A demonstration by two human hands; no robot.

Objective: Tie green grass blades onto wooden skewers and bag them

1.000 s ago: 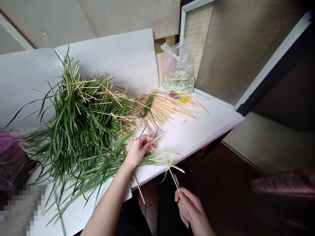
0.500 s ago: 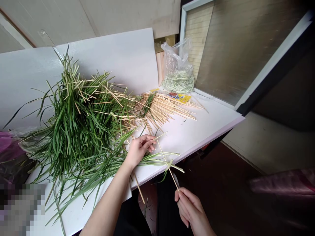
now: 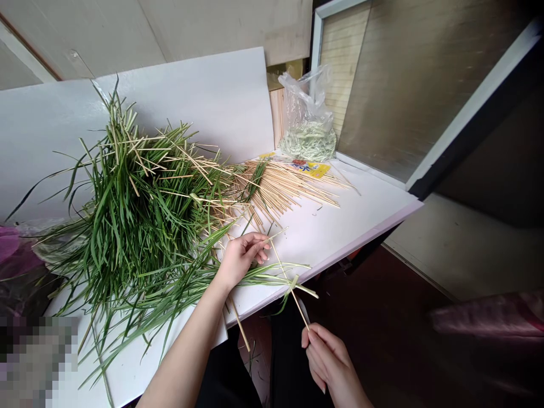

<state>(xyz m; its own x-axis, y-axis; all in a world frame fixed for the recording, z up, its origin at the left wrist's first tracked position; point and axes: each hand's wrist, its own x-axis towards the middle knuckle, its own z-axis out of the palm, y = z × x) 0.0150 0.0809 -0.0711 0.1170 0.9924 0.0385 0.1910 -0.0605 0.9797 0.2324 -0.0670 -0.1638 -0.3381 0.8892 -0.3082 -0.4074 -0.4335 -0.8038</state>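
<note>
At lower centre of the frame, the stick (image 3: 300,309) is gripped near its lower end by the right hand's (image 3: 329,360) fingers; beside its upper end, a pale stem (image 3: 279,233) is pinched in the left hand's (image 3: 244,258) fingers, over the table (image 3: 327,235). Attachment of stem to stick appears in hand; next, steady alignment is probably required.

A slender, pale wooden skewer (image 3: 301,310) slants across the tabletop's (image 3: 365,190) front edge, held at its lower end, its upper tip meeting a thin, straw-coloured stem (image 3: 279,233). Midway along the skewer, a flat green leaf blade (image 3: 293,283) sits crosswise among the pale ends of long green leaves; whether it is pierced or wrapped is unclear.
</note>
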